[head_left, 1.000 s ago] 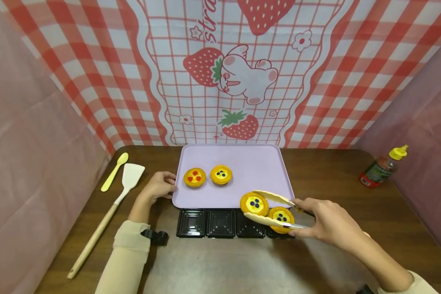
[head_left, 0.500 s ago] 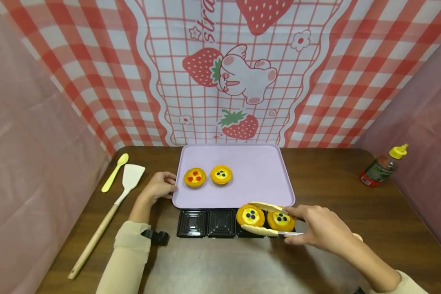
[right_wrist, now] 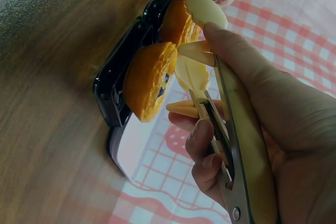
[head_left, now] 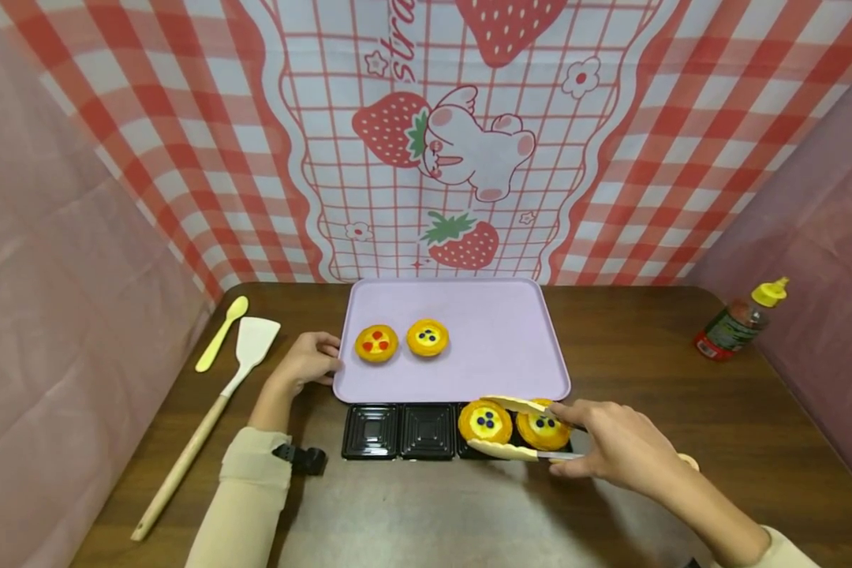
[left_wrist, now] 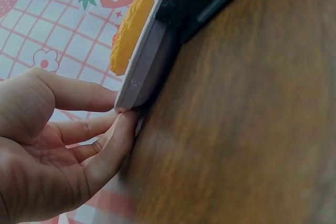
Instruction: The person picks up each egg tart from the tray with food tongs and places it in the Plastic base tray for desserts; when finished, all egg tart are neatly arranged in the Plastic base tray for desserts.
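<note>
My right hand [head_left: 621,442] grips tongs [right_wrist: 236,129] with cream scalloped ends, which straddle a blueberry-topped tart [head_left: 485,423]. This tart sits in the third compartment of the black container [head_left: 428,431]. A second blueberry tart [head_left: 543,427] fills the compartment at the right end, partly under the tongs. At the left edge of the lilac tray [head_left: 497,315], my left hand [head_left: 308,359] pinches the rim, as the left wrist view shows. On the tray lie a tart with red pieces [head_left: 376,344] and another blueberry tart [head_left: 427,338].
Left of the tray lie a yellow spoon [head_left: 222,335] and a white spatula [head_left: 256,341] with a wooden handle. A sauce bottle [head_left: 734,327] with a yellow cap stands at the right. A checked cloth [head_left: 653,197] hangs behind the wooden table [head_left: 632,339].
The tongs and the tart between them have come down and towards me, from over the tray's front edge into the third compartment. My left hand has stayed at the tray's rim.
</note>
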Demonstrator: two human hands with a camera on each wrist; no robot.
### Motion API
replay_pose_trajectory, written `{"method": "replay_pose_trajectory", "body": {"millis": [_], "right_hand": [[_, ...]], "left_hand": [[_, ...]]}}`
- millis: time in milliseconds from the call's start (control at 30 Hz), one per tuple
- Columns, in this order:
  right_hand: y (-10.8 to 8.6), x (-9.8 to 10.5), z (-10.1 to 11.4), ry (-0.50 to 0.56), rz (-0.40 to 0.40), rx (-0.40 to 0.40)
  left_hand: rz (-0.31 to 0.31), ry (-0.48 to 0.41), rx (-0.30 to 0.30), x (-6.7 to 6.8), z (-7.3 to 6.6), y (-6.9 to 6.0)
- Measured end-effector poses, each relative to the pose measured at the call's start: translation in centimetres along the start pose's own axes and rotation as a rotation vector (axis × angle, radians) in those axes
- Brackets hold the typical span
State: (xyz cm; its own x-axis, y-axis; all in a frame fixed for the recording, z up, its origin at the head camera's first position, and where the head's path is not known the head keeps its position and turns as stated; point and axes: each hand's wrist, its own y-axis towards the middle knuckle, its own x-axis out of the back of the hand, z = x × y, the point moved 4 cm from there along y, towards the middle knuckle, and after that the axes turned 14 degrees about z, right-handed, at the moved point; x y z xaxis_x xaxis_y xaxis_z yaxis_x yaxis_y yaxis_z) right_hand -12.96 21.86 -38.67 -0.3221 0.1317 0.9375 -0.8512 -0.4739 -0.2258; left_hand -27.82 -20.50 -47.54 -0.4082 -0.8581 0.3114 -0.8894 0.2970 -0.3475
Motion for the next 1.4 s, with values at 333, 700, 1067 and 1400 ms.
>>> {"method": "replay_pose_trajectory", "body": {"millis": [333,700,1067,1400], "right_hand": [[0.0,-0.1,-0.1,-0.011,-0.031,-0.001],[-0.2,0.0,0.2,-0.054,-0.108,0.02],[0.0,0.4,0.4,-0.023,-0.107,0.005],[2.4,3.3,0.3,0.007,-0.127,-0.027]], "left_hand": [[-0.005,0.005,0.004,0.3,0.0,0.1],[-0.004,0.0,0.013,0.2,0.0,-0.1],[0.004,-0.007,0.016,0.0,0.0,-0.1],[0.003,-0.014,0.006,0.1,0.1,0.0]]}}
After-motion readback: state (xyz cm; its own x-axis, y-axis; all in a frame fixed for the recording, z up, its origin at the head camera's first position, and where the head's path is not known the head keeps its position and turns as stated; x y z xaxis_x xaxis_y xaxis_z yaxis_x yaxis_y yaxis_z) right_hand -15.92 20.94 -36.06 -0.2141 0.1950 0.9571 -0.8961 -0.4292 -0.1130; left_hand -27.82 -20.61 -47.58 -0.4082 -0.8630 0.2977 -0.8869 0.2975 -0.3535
